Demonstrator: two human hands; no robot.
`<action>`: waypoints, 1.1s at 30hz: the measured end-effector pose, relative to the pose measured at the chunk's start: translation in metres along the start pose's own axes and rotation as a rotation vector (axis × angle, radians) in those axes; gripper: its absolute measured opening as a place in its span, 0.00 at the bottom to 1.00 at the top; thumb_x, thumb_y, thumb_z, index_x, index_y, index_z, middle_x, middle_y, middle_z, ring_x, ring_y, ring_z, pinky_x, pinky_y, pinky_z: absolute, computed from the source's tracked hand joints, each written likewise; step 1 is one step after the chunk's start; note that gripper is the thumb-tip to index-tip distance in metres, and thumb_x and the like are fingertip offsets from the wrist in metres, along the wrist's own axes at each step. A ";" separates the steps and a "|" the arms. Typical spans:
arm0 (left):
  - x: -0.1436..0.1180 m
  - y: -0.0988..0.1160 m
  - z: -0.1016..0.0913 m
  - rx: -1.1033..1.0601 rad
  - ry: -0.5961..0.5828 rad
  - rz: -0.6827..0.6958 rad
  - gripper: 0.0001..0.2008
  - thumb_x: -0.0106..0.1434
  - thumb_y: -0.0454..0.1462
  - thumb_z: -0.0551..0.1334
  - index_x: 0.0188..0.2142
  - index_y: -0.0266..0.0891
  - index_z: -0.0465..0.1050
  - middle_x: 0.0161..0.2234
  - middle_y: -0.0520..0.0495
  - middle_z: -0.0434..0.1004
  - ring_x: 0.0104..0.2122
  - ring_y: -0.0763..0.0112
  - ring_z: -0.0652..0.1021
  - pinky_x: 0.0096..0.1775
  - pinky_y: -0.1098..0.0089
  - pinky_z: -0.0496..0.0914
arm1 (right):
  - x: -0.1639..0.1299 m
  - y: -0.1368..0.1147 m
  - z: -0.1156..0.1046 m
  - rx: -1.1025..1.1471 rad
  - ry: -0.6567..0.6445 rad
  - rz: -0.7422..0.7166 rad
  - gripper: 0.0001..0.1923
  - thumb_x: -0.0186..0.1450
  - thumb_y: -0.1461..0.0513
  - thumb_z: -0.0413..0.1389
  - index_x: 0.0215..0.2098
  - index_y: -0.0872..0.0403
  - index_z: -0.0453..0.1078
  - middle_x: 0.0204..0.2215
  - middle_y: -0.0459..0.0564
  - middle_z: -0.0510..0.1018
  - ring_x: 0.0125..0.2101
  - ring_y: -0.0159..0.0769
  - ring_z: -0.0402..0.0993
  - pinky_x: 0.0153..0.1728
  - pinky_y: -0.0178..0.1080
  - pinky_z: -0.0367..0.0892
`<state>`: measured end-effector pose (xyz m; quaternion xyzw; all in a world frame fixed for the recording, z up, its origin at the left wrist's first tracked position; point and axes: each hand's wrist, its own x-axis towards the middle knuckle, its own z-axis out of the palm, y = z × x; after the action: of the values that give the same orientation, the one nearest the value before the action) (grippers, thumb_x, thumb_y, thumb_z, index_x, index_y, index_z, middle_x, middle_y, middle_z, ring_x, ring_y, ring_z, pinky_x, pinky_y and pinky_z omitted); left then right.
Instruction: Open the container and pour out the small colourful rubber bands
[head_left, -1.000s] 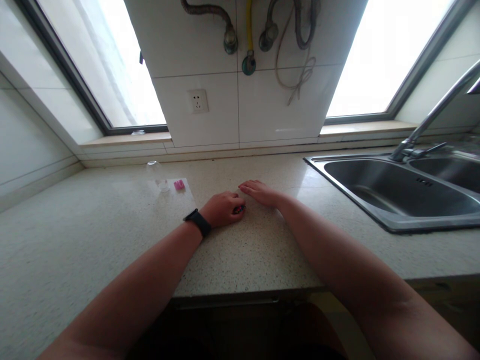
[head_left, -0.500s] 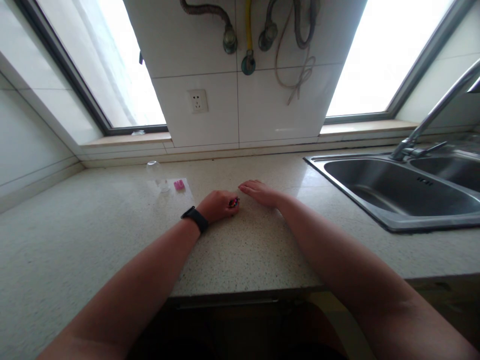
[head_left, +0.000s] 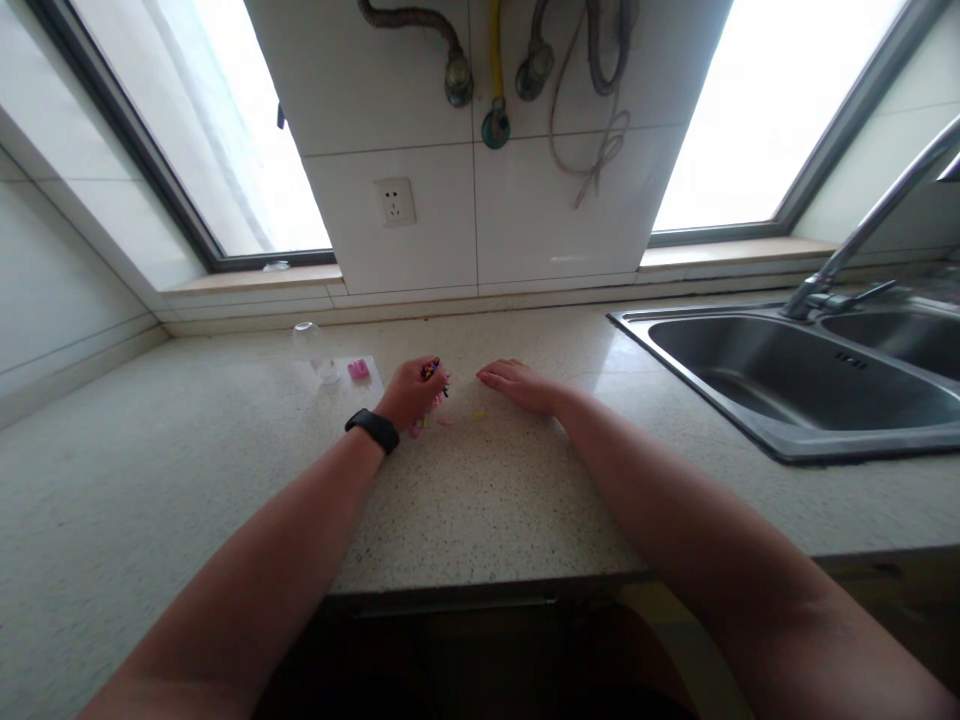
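My left hand [head_left: 407,393], with a black watch on its wrist, is closed around a clump of small multicoloured pieces [head_left: 431,369]. Dark, red and yellow bits poke out by the thumb; their kind is too small to make out. Under and beside this hand, small pink and yellow pieces [head_left: 444,421] lie on the counter, partly hidden by the fingers. My right hand [head_left: 521,386] rests flat on the countertop, fingers stretched out, holding nothing. Left of my left hand sits a pink object [head_left: 358,370] on a white sheet, next to a clear cup [head_left: 327,370].
The speckled countertop [head_left: 480,520] runs to a tiled wall with a socket [head_left: 394,202] and pipe valves [head_left: 496,128]. At the right is a steel double sink [head_left: 750,350] with a faucet [head_left: 814,295]. Windows stand on both sides.
My left hand has moved left and slightly away from me, still closed on the clump. Loose pink and yellow pieces now show on the counter beneath it. My right hand has stayed put.
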<state>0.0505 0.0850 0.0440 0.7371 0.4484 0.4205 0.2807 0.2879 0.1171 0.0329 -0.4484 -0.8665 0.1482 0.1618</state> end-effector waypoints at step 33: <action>-0.036 -0.082 -0.140 0.095 0.389 -0.187 0.15 0.63 0.45 0.55 0.27 0.36 0.62 0.18 0.52 0.61 0.16 0.76 0.65 0.17 0.75 0.58 | 0.005 0.015 0.006 -0.027 0.044 -0.027 0.25 0.73 0.48 0.41 0.52 0.54 0.71 0.52 0.54 0.72 0.54 0.41 0.66 0.59 0.43 0.56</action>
<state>-0.1154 0.0938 0.0344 0.6095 0.5798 0.5055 0.1917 0.2934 0.1287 0.0225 -0.4419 -0.8707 0.1243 0.1767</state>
